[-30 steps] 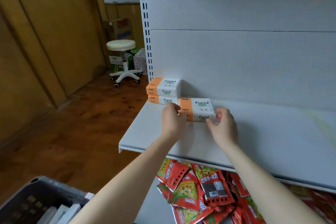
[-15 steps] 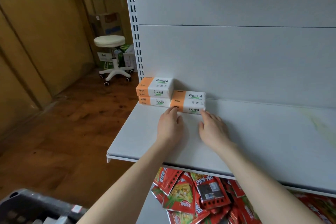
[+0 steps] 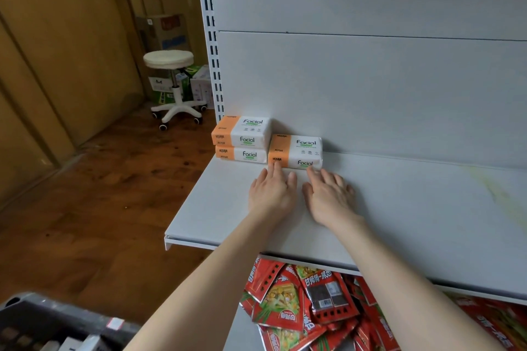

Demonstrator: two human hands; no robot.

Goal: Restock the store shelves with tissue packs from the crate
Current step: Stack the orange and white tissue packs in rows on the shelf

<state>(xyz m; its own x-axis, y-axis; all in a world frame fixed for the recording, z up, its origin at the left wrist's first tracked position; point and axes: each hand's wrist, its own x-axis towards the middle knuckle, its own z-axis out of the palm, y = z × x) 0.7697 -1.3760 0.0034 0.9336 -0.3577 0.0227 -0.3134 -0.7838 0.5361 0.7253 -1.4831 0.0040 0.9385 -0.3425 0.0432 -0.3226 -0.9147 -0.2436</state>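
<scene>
Three orange-and-white tissue packs marked "Facial" stand at the back left of the white shelf (image 3: 399,222). Two of them form a stack (image 3: 242,138) by the slotted upright. The third tissue pack (image 3: 296,150) lies to the right of that stack, against the back panel. My left hand (image 3: 272,194) lies flat on the shelf with straight fingers, fingertips touching the front face of the third pack. My right hand (image 3: 329,196) lies flat beside it, fingertips at the pack's lower right corner. The dark crate (image 3: 42,322) shows at the bottom left, with pale packs inside.
Red snack packets (image 3: 308,305) fill the lower shelf under the white one. A white stool (image 3: 171,82) on castors and cardboard boxes (image 3: 165,31) stand at the back left on the wooden floor. Wooden panels line the left wall.
Both hands let go of the third pack after sliding it back against the panel next to the stack; they now lie flat with fingertips at its front.
</scene>
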